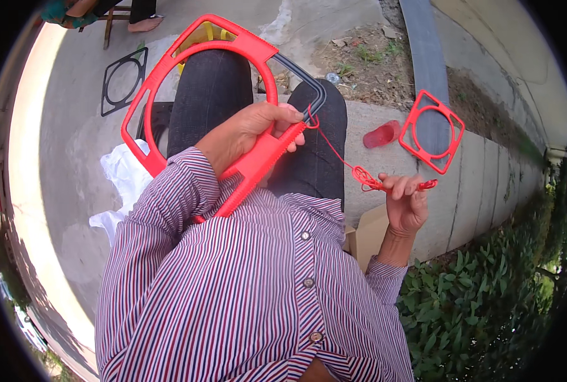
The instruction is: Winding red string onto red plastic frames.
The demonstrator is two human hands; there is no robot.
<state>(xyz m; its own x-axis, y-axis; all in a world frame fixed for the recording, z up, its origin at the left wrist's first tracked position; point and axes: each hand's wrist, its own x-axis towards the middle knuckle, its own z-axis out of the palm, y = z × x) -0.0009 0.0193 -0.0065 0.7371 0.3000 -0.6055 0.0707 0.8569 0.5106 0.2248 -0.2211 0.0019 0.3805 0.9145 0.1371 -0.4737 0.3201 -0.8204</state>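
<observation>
My left hand (258,127) grips the edge of a flat red plastic frame (255,48) with a large round opening, propped over my lap. Dark grey bent tubing (309,79) spans the frame's right side, close to my left thumb. Red cord (361,177) loops around the tubing near that thumb and runs down to the right. Off to the right, my right hand (405,202) is closed around the bundled end of this cord, with a thin stretch leading to the frame.
To the right lie another red frame (412,144) and a red translucent object (381,135). A black frame (106,89) rests on the concrete at left, with white plastic (121,172) nearer. A cardboard box (369,239) and bushes (461,299) are at lower right. Another person's foot (145,24) shows at top.
</observation>
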